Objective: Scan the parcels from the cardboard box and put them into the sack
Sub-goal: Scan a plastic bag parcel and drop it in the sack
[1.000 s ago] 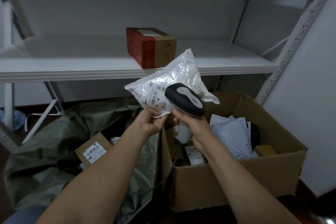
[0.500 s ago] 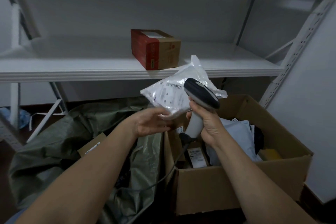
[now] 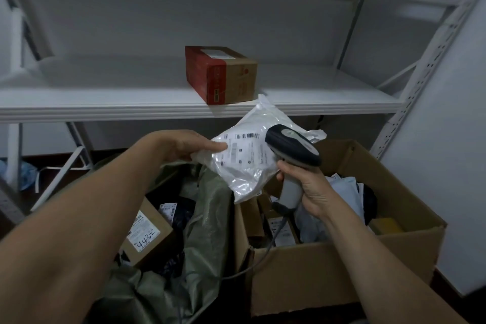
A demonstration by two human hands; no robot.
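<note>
Pinching the 9 o'clock edge of a white plastic parcel (image 3: 247,166), the left hand (image 3: 184,147) holds it label-up in the air, while the right hand (image 3: 307,189) grips the handle of a corded scanner (image 3: 292,147) whose head overlaps the parcel's 3 o'clock edge. The green sack (image 3: 205,218) gapes at the parcel's 7 o'clock, a labelled brown carton (image 3: 147,234) inside; the open cardboard box (image 3: 328,271) at 5 o'clock holds more parcels. A red-and-brown box (image 3: 221,73) sits on the white shelf (image 3: 105,102) at 12 o'clock

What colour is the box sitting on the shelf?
The box is red and brown cardboard, clearest in the head view.
</note>
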